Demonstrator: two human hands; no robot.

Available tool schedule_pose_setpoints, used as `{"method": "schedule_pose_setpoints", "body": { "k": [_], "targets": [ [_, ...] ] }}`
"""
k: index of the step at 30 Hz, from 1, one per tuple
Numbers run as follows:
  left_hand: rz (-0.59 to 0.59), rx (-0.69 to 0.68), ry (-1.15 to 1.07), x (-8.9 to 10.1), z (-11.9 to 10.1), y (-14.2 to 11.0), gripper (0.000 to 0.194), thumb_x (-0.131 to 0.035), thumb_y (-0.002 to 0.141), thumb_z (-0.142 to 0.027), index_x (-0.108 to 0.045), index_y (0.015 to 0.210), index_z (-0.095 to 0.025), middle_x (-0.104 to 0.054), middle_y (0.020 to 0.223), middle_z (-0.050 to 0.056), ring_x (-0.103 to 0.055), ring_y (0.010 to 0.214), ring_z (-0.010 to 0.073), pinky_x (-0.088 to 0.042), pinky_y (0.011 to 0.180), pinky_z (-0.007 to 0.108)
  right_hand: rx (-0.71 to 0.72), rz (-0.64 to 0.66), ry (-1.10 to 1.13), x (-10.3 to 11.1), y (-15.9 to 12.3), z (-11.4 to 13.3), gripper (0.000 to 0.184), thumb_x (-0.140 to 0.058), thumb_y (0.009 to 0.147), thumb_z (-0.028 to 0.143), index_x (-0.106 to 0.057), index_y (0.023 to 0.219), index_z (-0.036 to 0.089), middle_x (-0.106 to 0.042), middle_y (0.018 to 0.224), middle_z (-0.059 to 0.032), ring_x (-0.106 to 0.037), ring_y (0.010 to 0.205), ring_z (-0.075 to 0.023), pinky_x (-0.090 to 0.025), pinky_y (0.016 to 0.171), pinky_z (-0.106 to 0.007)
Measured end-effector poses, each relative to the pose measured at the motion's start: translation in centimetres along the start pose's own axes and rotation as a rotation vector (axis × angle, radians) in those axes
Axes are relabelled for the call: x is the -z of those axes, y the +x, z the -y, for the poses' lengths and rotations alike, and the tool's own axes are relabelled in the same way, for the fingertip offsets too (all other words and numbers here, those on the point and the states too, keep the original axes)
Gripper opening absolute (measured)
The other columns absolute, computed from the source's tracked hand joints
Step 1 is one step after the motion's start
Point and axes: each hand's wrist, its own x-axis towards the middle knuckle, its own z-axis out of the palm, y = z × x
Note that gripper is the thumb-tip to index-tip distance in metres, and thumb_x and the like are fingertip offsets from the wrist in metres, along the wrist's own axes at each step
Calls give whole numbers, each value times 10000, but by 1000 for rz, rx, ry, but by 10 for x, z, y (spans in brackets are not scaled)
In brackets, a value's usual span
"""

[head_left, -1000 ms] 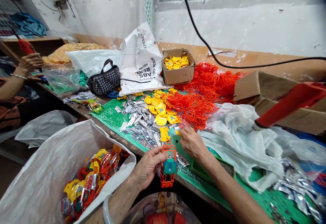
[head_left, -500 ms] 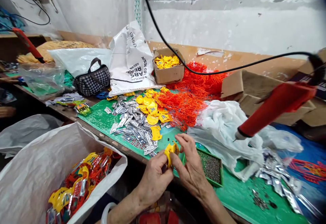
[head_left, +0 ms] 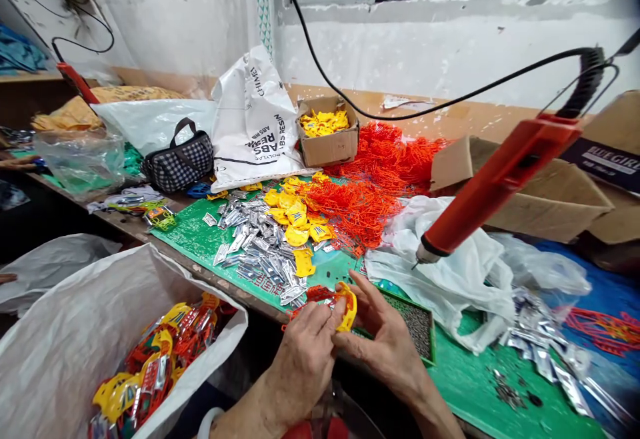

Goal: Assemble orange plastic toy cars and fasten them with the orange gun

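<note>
A curved yellow plastic part (head_left: 347, 307) is held up over the table's front edge. My left hand (head_left: 306, 351) is closed around its left side, and a red plastic frame (head_left: 320, 294) sticks out behind those fingers. My right hand (head_left: 387, 336) steadies the yellow part from the right, thumb low at its bottom end and fingers curved behind it; the exact contact is partly hidden. Right behind that hand lies a green tray (head_left: 433, 336) of small dark screws. Beyond my hands are a pile of silver pieces (head_left: 265, 252) and several yellow parts (head_left: 295, 216).
A red electric screwdriver (head_left: 500, 189) hangs at the right, bit downward. Tangled red plastic frames (head_left: 365, 206) lie mid-table beside a white plastic bag (head_left: 420, 246). An open white sack (head_left: 55, 339) with assembled pieces stands at lower left. Another person's hand (head_left: 20, 161) shows at far left.
A red frame now shows at my left hand with the yellow part. My right hand has shifted slightly lower and right. The hanging screwdriver has swung left in the view.
</note>
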Motion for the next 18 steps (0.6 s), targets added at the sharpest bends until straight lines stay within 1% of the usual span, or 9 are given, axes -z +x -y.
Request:
{"method": "schedule_pose_setpoints", "body": {
  "k": [3, 6, 9, 13, 16, 18],
  "targets": [
    [31, -5, -19, 3, -3, -1, 660, -434, 838, 3, -348, 1479, -130, -667, 976, 112, -627, 857, 249, -589, 767, 399, 75, -20, 50, 9, -9, -12, 757, -858, 653, 235, -570, 1350, 296, -679, 1300, -84, -684, 1129, -242, -540, 993, -362],
    [56, -18, -23, 5, -6, -1, 730, -401, 837, 29, -275, 1528, -168, -648, 924, 84, -613, 808, 230, -578, 739, 376, 100, -27, 170, 14, -16, -22, 686, -850, 679, 265, -602, 1313, 344, -689, 1290, -68, -681, 1139, -245, -548, 978, -375],
    [67, -61, -15, 6, -8, 1, 719, -395, 865, 5, -245, 1546, -167, -628, 859, 69, -591, 751, 224, -560, 667, 354, 111, -42, 214, 15, -21, -27, 661, -875, 647, 275, -646, 1262, 351, -696, 1280, -66, -671, 1158, -251, -535, 994, -386],
    [56, -97, 21, 5, -9, 2, 619, -389, 919, -58, -301, 1525, -147, -614, 820, 67, -569, 712, 219, -528, 608, 334, 138, -76, 198, 13, -24, -27, 682, -892, 614, 269, -664, 1255, 311, -696, 1272, -97, -678, 1145, -280, -541, 987, -427],
    [30, -112, 54, 5, -8, 1, 531, -397, 936, -83, -401, 1466, -125, -619, 817, 72, -566, 701, 213, -512, 592, 329, 147, -87, 185, 11, -25, -25, 687, -895, 607, 267, -667, 1255, 292, -699, 1262, -110, -683, 1135, -287, -547, 978, -431],
    [20, -113, 59, 4, -8, 0, 482, -410, 937, -85, -459, 1416, -114, -630, 840, 81, -579, 728, 213, -518, 611, 328, 155, -82, 174, 10, -25, -23, 670, -888, 618, 254, -671, 1250, 291, -700, 1260, -109, -687, 1128, -279, -545, 980, -420]
  ]
}}
